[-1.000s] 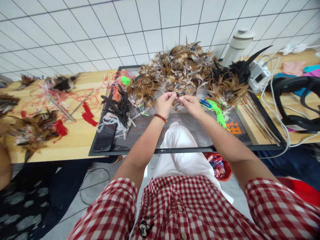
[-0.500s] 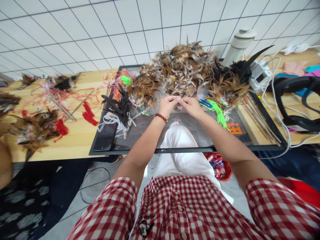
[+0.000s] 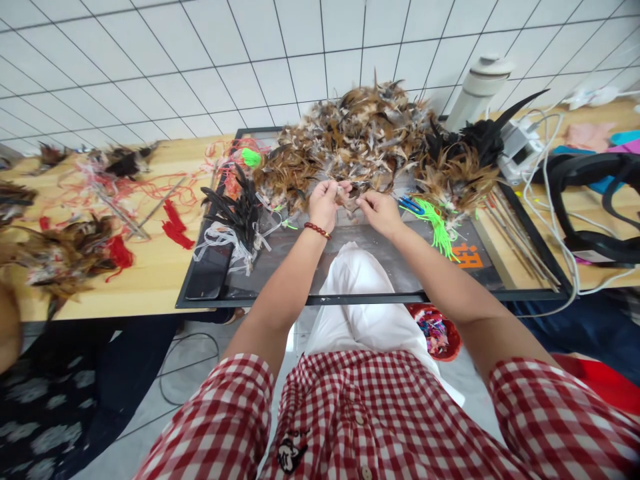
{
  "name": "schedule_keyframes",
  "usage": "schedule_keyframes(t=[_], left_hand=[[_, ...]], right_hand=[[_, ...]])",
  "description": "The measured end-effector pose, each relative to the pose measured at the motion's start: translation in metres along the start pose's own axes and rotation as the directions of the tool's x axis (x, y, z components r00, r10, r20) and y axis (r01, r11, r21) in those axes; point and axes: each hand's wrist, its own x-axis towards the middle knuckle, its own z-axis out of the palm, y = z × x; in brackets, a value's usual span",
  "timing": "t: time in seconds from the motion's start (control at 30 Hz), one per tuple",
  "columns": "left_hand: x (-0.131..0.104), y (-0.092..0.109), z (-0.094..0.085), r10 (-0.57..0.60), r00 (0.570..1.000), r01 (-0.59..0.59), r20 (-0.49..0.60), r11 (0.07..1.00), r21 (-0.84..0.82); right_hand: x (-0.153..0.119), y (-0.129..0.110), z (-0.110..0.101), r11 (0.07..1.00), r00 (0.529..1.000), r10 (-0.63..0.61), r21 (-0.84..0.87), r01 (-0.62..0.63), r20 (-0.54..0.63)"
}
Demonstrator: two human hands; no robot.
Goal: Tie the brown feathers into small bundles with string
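Note:
My left hand point(image 3: 325, 203), with a beaded bracelet at its wrist, is closed in a pinch on a small brown feather point(image 3: 345, 198). Just to the right, my right hand point(image 3: 379, 211) has its thumb and finger pressed together near the feather's other side; what lies between them is too small to make out. Both hands are over the dark tray point(image 3: 360, 250), in front of a large heap of brown feathers point(image 3: 360, 137). Bright green strings point(image 3: 441, 230) with a blue-handled tool point(image 3: 411, 205) lie right of my right hand. Black feathers point(image 3: 239, 217) tied with white strips lie to the left.
A phone point(image 3: 209, 273) rests at the tray's left corner. Thin sticks point(image 3: 520, 233) lie along its right side. Beyond stand a pale bottle point(image 3: 477, 93) and a white charger with cables point(image 3: 523, 147). Red strings point(image 3: 176, 225) lie leftward. Another person's arm point(image 3: 9, 317) shows far left.
My hands, touching before, have drawn apart. The left has moved a little left and turned its palm up, and the feather shows between them.

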Motion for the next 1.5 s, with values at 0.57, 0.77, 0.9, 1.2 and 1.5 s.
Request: schedule_keyframes(t=[0.57, 0.77, 0.9, 1.2, 1.5], left_hand=[[0.005, 0.006, -0.008, -0.036, 0.999, 0.035, -0.009, 0.999, -0.019], [0.000, -0.002, -0.003, -0.027, 0.998, 0.024, 0.064, 0.999, 0.043], [0.002, -0.008, -0.001, -0.055, 0.994, 0.043, 0.096, 0.992, 0.120], [0.040, 0.003, 0.004, -0.094, 0.991, 0.091, -0.091, 0.995, -0.032], [0.053, 0.008, 0.000, -0.055, 0.998, 0.055, -0.001, 0.992, -0.114]], right_hand=[[-0.003, -0.002, -0.002, 0.954, 0.992, -0.039, -0.292, 0.074, 0.121], [0.007, 0.023, 0.001, 0.998, 0.978, 0.030, 0.052, -0.020, -0.204], [0.018, 0.031, 0.007, 0.973, 0.950, 0.103, 0.230, -0.034, -0.295], [0.072, 0.044, 0.026, 0.977, 0.828, 0.204, 0.162, -0.138, -0.522], [0.070, 0.036, 0.027, 0.985, 0.883, 0.138, 0.155, -0.075, -0.449]])
